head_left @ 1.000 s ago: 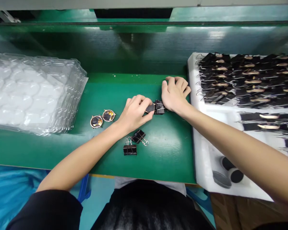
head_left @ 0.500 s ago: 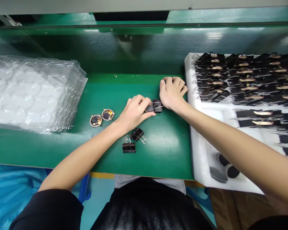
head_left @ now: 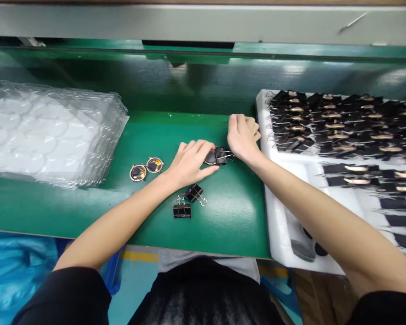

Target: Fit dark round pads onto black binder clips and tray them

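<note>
My left hand (head_left: pixel 192 163) lies on the green bench with thumb and fingers apart. They straddle a round watch head (head_left: pixel 210 157), the fingertips at its upper edge and the thumb below it, clear of it. A black binder clip (head_left: pixel 221 155) bites the right side of that watch head, its wire handles pointing right. Just beyond those handles is my right hand (head_left: pixel 242 135), fingers curled together; whatever they may hold is hidden. Two loose binder clips (head_left: pixel 192 192) lie below my left hand. Left of it sit two watch heads (head_left: pixel 154 164) with their inner works showing.
A stack of clear plastic trays (head_left: pixel 54 135) stands at the left. On the right, a white foam tray (head_left: pixel 277 180) holds many clipped watch heads in rows, with dark discs (head_left: pixel 302 250) near its front. A ledge (head_left: pixel 203 25) runs across the back.
My left thumb has moved down, away from the watch head, widening the hand. My right hand has curled its fingers closer together and shows more of the clip's handles. The camera view has tilted up slightly.
</note>
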Motion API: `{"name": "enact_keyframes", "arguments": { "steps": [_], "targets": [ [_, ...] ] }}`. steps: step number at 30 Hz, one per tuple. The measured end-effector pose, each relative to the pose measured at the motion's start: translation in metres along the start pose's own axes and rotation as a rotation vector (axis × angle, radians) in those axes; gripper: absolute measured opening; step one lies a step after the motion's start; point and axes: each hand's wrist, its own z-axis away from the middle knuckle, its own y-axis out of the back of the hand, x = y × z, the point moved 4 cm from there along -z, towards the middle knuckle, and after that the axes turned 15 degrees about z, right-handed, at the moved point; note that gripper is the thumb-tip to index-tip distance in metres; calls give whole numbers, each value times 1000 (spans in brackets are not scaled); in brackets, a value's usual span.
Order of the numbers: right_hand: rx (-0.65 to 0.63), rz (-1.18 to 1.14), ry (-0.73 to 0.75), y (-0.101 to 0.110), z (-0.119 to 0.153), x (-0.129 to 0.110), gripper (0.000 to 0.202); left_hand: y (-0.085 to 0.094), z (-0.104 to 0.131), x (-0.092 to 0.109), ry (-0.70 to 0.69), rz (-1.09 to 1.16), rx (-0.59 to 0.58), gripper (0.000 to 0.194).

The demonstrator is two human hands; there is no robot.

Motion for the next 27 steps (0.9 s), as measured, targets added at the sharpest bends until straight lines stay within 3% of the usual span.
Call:
{"name": "enact_keyframes", "arguments": {
  "steps": [3,5,6,9,11,13,17,20,24,27],
  "targets": [
    [150,-24,86,46,17,-14,55,0,2,0,30,-63,21,37],
    [161,20,289,76,43,-29,49,1,2,-2,70,-85,50,40],
    [86,54,412,84,60,-36,46,2,2,-2,80,-88,61,44],
    [-371,185,632,82,115,-47,47,2,1,-1,47,-60,18,56],
    [-594,204,626,70,142,-45,50,0,1,1,10,-50,-32,57],
    [-724,132,562,58,153,-39,46,-2,2,3,8,-80,-33,53],
    [-743,-5,418,51,133,-17,30,0,5,2,114,-168,77,65],
    [-665,63,303,57,103,7,29,3,5,3,60,-149,71,75],
    [-612,141,206,59,73,24,28,4,5,6,-104,-181,-33,49],
    [-586,107,149,54,58,20,27,9,4,6,-58,-266,28,40]
  ]
}}
